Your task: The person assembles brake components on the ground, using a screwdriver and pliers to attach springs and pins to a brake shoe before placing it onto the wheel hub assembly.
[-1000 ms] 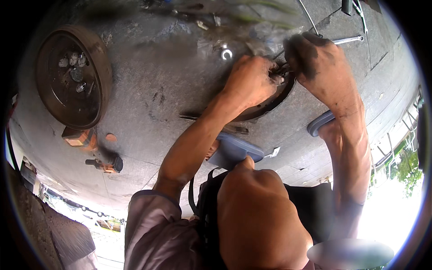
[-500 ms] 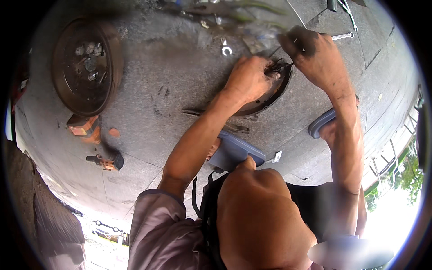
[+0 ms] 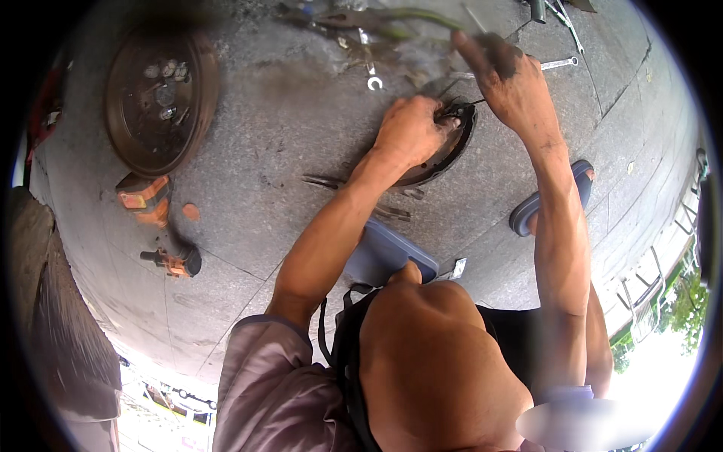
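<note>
My left hand (image 3: 410, 134) is closed on the upper end of a dark, curved brake shoe (image 3: 449, 160), which lies on the grey floor. Its fingertips are blackened and partly hide small dark parts there. To the right of it, my right hand (image 3: 516, 94) is raised, also smeared black. Its index finger points up and away while the other fingers curl in. A thin dark rod (image 3: 477, 102) runs from beneath this hand toward the brake shoe; the grip on it is partly hidden. An open-ended wrench (image 3: 374, 80) lies beyond my left hand.
At the left stands a brown brake drum (image 3: 123, 143) holding several small metal pieces. Near it lies an orange-and-black cordless power tool (image 3: 177, 262). Pliers (image 3: 322, 181) lie by my left forearm. Blurred green-handled pliers (image 3: 429, 15) and wrenches (image 3: 559, 63) lie at the far side.
My right hand has shifted slightly left, and its index finger now stretches out. My left hand stays on the brake shoe. The whole view has moved a little.
</note>
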